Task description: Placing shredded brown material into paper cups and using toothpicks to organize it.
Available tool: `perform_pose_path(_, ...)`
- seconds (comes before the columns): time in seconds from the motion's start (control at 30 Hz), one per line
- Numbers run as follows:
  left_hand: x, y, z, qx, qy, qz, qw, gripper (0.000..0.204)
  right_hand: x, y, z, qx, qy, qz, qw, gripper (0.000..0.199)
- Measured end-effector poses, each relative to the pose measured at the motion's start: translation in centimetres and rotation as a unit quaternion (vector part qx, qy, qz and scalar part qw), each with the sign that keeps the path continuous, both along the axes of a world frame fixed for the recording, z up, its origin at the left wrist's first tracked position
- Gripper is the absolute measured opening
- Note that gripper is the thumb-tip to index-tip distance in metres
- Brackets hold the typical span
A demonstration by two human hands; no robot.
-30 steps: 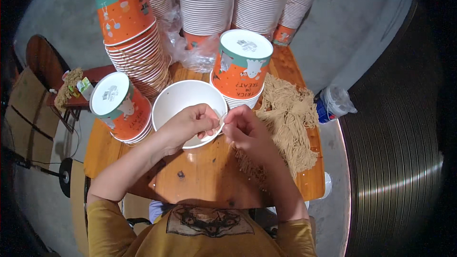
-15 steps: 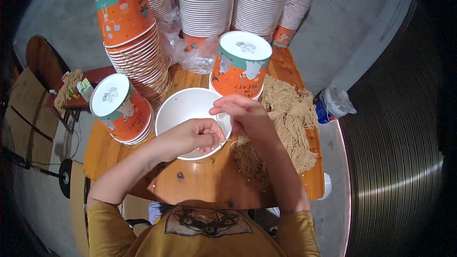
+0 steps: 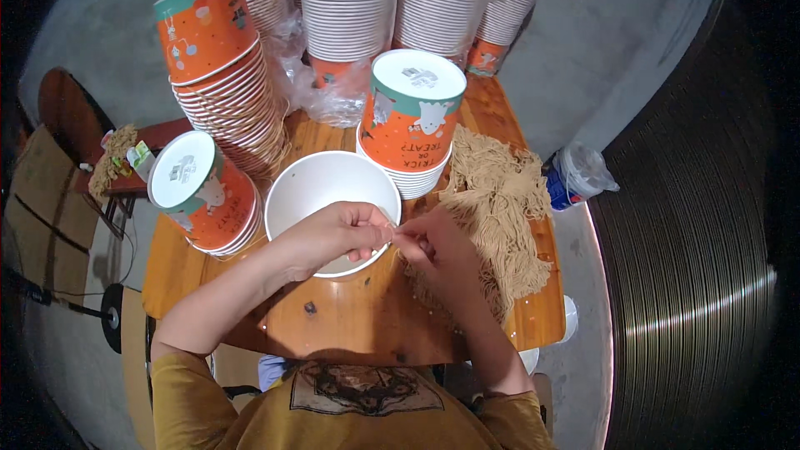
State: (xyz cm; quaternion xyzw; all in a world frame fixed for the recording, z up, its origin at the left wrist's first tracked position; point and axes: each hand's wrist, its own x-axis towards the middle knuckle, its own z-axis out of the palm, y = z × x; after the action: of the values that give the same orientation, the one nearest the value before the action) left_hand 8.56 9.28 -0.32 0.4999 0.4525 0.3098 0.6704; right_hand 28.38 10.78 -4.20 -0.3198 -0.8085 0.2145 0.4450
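Note:
An open white paper bucket [image 3: 312, 187] stands upright in front of me on the wooden table. At its right rim my left hand [image 3: 354, 233] pinches a thin tan cord [image 3: 393, 237] between thumb and forefinger. My right hand [image 3: 437, 246] meets it there, its thumb and finger closed on the cord too, with the fingertips of both hands almost touching. The cord's run through or over the rim is mostly hidden by my fingers. Beside the right hand lies a large pile of tan cords [image 3: 500, 217].
Orange buckets are stacked upside down beyond my right hand [image 3: 412, 129] and at the left [image 3: 217, 200]. A taller tilted stack [image 3: 221, 75] leans behind the left one. White nested buckets [image 3: 348, 0] in plastic line the back. A blue-and-white pail [image 3: 575, 177] stands off the table's right.
My right hand has come down from above the rim to meet the left fingertips. The left hand has barely moved. The whole view has shifted slightly.

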Motion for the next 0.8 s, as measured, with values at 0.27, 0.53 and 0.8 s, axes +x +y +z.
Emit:
perform_pose_path(0.27, -0.8, 0.8, -0.8, -0.062, -0.083, -0.012, 0.994, 0.013, -1.6, -2.4, 0.0, -0.137, 0.043, -0.033, 0.989, 0.008)
perform_pose_path(0.53, -0.3, 0.4, 0.0, -0.136, -0.092, 0.051, 0.985, 0.015, -2.0, -2.8, 0.1, -0.155, 0.034, -0.019, 0.987, 0.011)
perform_pose_path(0.8, -1.1, 0.2, -0.1, -0.068, -0.095, 0.007, 0.993, 0.019, 0.9, -1.3, 0.3, -0.475, 0.28, 0.043, 0.833, 0.022)
